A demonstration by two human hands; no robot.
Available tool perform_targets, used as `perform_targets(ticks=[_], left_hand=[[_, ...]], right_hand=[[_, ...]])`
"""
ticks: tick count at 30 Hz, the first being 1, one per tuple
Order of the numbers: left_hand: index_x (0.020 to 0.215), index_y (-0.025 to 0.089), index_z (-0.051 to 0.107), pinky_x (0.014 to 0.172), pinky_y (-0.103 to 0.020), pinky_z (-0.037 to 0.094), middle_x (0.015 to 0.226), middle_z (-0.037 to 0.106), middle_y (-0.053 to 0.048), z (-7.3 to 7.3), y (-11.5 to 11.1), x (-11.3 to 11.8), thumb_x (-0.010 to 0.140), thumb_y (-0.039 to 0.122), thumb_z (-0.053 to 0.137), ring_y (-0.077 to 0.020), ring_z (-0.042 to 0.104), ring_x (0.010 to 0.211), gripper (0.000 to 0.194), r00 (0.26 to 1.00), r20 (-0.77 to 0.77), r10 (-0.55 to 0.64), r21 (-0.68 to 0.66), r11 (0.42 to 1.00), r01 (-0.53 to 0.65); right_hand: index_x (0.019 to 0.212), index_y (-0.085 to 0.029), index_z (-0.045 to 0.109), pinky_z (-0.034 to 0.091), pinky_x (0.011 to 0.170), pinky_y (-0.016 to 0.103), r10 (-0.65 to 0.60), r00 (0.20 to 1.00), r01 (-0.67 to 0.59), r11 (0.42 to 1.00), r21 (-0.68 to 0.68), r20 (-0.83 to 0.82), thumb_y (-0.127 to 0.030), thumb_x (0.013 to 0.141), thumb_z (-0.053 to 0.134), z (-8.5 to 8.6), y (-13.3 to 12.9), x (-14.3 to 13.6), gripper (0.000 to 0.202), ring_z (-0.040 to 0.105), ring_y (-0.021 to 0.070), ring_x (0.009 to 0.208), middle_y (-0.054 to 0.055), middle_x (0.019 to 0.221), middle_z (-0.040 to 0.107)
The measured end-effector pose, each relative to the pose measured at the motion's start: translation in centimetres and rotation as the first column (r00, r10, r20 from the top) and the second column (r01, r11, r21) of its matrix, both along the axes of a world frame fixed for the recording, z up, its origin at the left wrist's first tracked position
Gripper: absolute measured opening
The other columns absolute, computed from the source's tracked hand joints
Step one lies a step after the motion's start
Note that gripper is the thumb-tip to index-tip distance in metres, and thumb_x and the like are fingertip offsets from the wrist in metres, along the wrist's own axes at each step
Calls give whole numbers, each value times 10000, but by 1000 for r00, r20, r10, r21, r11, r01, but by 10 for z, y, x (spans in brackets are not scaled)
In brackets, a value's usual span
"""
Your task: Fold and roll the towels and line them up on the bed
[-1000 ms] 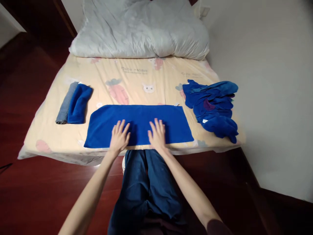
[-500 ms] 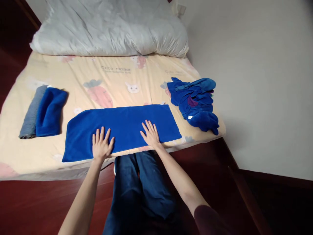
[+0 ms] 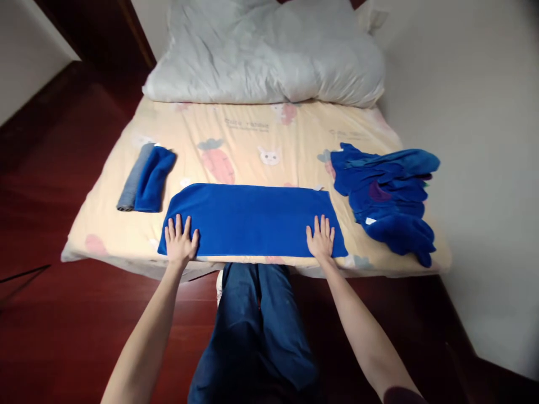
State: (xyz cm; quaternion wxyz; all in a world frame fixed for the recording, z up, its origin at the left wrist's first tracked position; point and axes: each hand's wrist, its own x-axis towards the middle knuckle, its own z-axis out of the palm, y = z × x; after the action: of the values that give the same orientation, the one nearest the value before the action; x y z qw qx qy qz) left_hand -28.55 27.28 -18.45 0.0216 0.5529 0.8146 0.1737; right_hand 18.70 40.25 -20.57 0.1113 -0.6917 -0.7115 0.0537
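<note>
Both hands open, palms down: left hand (image 3: 179, 245) and right hand (image 3: 320, 242) rest on the blue cloth (image 3: 252, 219), smooth, flat and oblong along the bed's (image 3: 99, 224) front edge. Toward the left edge, a grey roll (image 3: 136, 178) and blue bundle (image 3: 152, 182) sit neatly; near the right, a soft, rumpled pile (image 3: 391, 207) lies unsorted.

Patterned bed (image 3: 96, 224) with blue cloths (image 3: 256, 219), grey roll (image 3: 135, 179); pale quilt (image 3: 269, 56)
</note>
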Motion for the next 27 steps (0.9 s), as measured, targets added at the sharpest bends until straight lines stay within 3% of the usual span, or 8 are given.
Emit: perform_targets(ticks=[5, 8, 12, 14, 16, 19, 23, 27], left_hand=[[1552, 52, 378, 1253, -627, 139, 1665, 228, -214, 3, 10, 16, 966, 337, 401, -394, 70, 1571, 652, 999, -29, -25, -40, 999, 24], [1526, 48, 417, 1263, -571, 197, 1634, 309, -219, 9, 29, 55, 971, 302, 400, -371, 180, 1558, 611, 972, -56, -227, -73, 972, 223], [1514, 172, 459, 1271, -459, 227, 1618, 389, -133, 21, 79, 110, 997, 279, 343, -269, 318, 1526, 541, 734, -49, -677, -159, 731, 664], [1524, 173, 443, 1272, -423, 205, 1627, 380, -119, 30, 115, 111, 972, 190, 311, -226, 300, 1534, 567, 681, -77, -729, -158, 683, 713], [1505, 136, 461, 1254, -436, 240, 1584, 440, -153, 40, 152, 87, 901, 97, 400, -241, 368, 1495, 609, 737, -94, -669, -170, 740, 651], [1386, 92, 580, 1151, -433, 367, 1362, 631, -202, 56, 199, 16, 826, 39, 488, -271, 540, 1318, 570, 833, -62, -550, -268, 813, 517], [1271, 165, 661, 1065, -384, 416, 1214, 706, -108, 71, 230, -70, 812, 160, 628, -248, 583, 1152, 460, 873, 41, -486, -519, 737, 434], [1137, 170, 710, 1053, -359, 388, 1172, 684, -84, 77, 237, -96, 820, 306, 719, -232, 516, 1154, 345, 901, -11, -434, -671, 671, 315]], right_hand=[[1592, -91, 318, 109, 1227, 662, 52, 998, -51, 998, 41, -39, -367, 1025, 275, 22, -4, -57, 632, 143, 354, 1569, 184, 1674, 245], [1613, -139, 280, 92, 1232, 653, 230, 968, -219, 970, 105, -102, -361, 1024, 314, 29, -18, -126, 630, 97, 345, 1577, 141, 1699, 185], [1619, -182, 274, 72, 1233, 658, 304, 930, -293, 952, 86, -208, -345, 1031, 311, 17, -40, -192, 611, 139, 329, 1574, 116, 1695, 210], [1606, -177, 311, 48, 1238, 656, 283, 931, -277, 959, 56, -231, -354, 1034, 311, 10, -45, -201, 599, 137, 328, 1576, 116, 1694, 213], [1599, -171, 328, 30, 1244, 651, 271, 930, -273, 962, 25, -248, -363, 1033, 314, 6, -45, -201, 598, 112, 327, 1581, 111, 1700, 190], [1605, -165, 317, 21, 1248, 647, 260, 929, -270, 963, -4, -263, -356, 1030, 319, 8, -42, -197, 605, 94, 328, 1584, 104, 1707, 161], [1618, -193, 288, 46, 1244, 648, 259, 932, -263, 965, 18, -252, -342, 1025, 349, 12, -40, -198, 615, 117, 334, 1580, 95, 1705, 172], [1615, -202, 293, 83, 1241, 637, 248, 948, -247, 969, 32, -201, -326, 1020, 383, 12, -40, -201, 614, 141, 320, 1575, 99, 1698, 206]])
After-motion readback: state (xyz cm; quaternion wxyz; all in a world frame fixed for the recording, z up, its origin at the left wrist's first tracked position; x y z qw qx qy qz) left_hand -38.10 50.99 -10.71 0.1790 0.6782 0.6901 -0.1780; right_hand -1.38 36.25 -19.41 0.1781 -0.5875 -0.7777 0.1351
